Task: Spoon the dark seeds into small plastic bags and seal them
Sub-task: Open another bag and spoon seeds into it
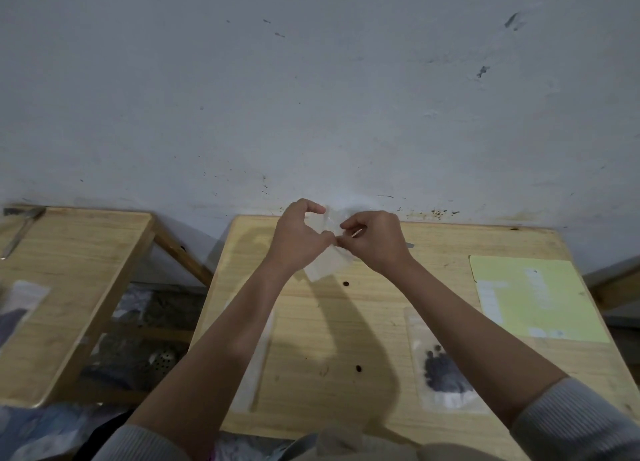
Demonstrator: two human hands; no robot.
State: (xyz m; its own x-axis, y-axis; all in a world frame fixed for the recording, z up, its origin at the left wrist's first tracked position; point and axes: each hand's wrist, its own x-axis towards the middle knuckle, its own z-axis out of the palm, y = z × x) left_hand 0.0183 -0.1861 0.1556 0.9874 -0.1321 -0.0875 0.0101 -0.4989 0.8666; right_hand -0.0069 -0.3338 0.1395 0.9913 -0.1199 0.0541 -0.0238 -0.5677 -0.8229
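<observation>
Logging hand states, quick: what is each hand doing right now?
Left hand: pinches the small clear plastic bag, held above the table.
Right hand: pinches the same bag.

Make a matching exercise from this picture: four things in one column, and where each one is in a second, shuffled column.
Things:
1. empty clear bag
2. bag with dark seeds
3. yellow-green sheet
4. metal spoon

Places:
A. far end of the left-hand table
B. flat on the table under the right forearm
C. held up between both hands
D. right side of the middle table

Pairs: 1-C, 2-B, 3-D, 4-A
</observation>
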